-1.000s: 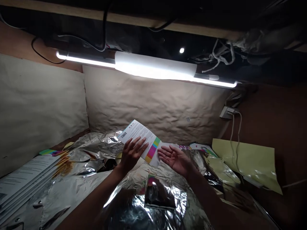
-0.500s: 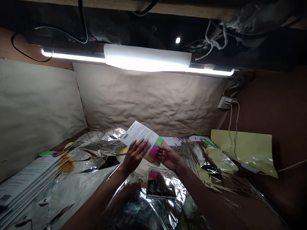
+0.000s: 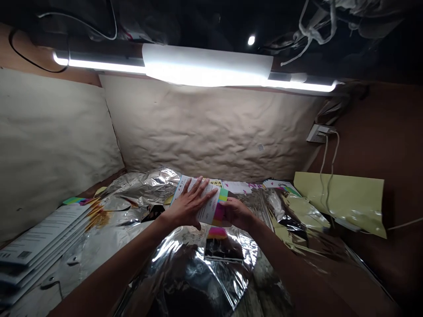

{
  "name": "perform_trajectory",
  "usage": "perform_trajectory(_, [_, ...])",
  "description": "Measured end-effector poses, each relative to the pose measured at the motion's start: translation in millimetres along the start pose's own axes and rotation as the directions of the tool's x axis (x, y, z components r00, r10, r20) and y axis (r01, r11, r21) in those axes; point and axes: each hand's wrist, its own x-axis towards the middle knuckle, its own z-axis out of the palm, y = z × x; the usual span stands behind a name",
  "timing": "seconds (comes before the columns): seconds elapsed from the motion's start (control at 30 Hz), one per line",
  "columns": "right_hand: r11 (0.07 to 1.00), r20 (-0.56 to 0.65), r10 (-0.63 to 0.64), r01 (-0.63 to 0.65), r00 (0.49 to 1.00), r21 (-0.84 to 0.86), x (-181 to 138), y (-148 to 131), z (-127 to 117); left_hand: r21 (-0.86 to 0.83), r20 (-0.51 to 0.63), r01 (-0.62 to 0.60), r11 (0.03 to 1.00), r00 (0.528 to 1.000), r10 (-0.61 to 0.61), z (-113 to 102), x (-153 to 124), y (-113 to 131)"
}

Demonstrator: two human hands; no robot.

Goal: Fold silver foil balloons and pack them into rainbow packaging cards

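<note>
A white printed card (image 3: 207,212) with lines of text and green, magenta and orange stripes at its right end is held above the foil. My left hand (image 3: 185,206) lies across its face with the fingers spread, covering much of the text. At the striped end, my right hand (image 3: 240,214) grips the card; some of its fingertips are hidden behind it. Just below the hands, a shiny square piece (image 3: 224,250) rests on crinkled silver foil (image 3: 188,273) and reflects the coloured stripes.
To the left is a stack of similar printed cards (image 3: 42,233). A yellow sheet (image 3: 343,200) stands at the right, beneath a socket (image 3: 319,133) with white cables. More printed papers (image 3: 236,187) lie along the back wall, under a lit tube lamp (image 3: 205,72).
My left hand has spread its fingers and slid further up over the card. The card has tilted flatter, and my right hand still holds its striped end. The view has shifted slightly.
</note>
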Motion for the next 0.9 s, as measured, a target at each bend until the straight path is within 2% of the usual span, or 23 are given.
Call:
perform_trajectory(0.1, [0.994,0.067,0.046,-0.053,0.997,0.096,-7,4,5,0.003,-0.035,0.006,1.000,0.999,-0.006,6,-2,6])
perform_trajectory(0.17, [0.994,0.077,0.037,-0.044,0.996,0.097,-10,8,5,0.015,-0.056,0.008,1.000,0.998,-0.007,9,-3,9])
perform_trajectory(0.27, [1.000,0.086,0.007,-0.005,0.996,-0.022,-19,14,-3,0.047,-0.073,0.022,0.999,0.997,-0.019,12,-7,6])
perform_trajectory(0.33, [0.971,0.049,-0.079,0.088,0.996,-0.221,-31,18,-14,0.073,-0.073,0.059,0.996,0.996,-0.053,12,-13,-5])
perform_trajectory(0.37, [0.913,0.033,-0.145,0.146,0.989,-0.382,-39,21,-20,0.081,-0.069,0.084,0.993,0.995,-0.078,12,-17,-12])
perform_trajectory(0.4, [0.803,0.040,-0.207,0.193,0.977,-0.564,-49,24,-26,0.087,-0.061,0.108,0.990,0.993,-0.103,12,-21,-20])
perform_trajectory(0.43, [0.644,0.078,-0.236,0.216,0.969,-0.734,-58,28,-31,0.091,-0.047,0.130,0.987,0.991,-0.126,12,-26,-29])
perform_trajectory(0.5, [0.296,0.185,-0.147,0.222,0.972,-0.929,-78,39,-40,0.096,0.005,0.160,0.982,0.987,-0.162,11,-36,-45])
perform_trajectory(0.53, [0.168,0.216,-0.073,0.225,0.974,-0.960,-87,45,-44,0.099,0.044,0.167,0.981,0.984,-0.172,12,-41,-51])
perform_trajectory(0.57, [0.084,0.225,-0.012,0.225,0.974,-0.971,-96,52,-47,0.103,0.087,0.170,0.980,0.980,-0.179,12,-46,-56])
perform_trajectory(0.6, [0.033,0.212,0.013,0.211,0.977,-0.977,-104,60,-51,0.106,0.131,0.169,0.980,0.975,-0.182,12,-51,-59])
perform_trajectory(0.67, [-0.013,0.148,-0.042,0.147,0.988,-0.989,-119,74,-60,0.107,0.215,0.154,0.982,0.961,-0.174,13,-60,-58])
perform_trajectory(0.8, [0.004,-0.005,-0.275,-0.004,0.961,-1.000,-133,96,-73,0.053,0.341,0.123,0.991,0.930,-0.134,18,-68,-37])
perform_trajectory(0.9, [0.024,-0.055,-0.378,-0.050,0.924,-0.998,-129,104,-67,-0.004,0.388,0.108,0.994,0.916,-0.098,27,-62,-16])
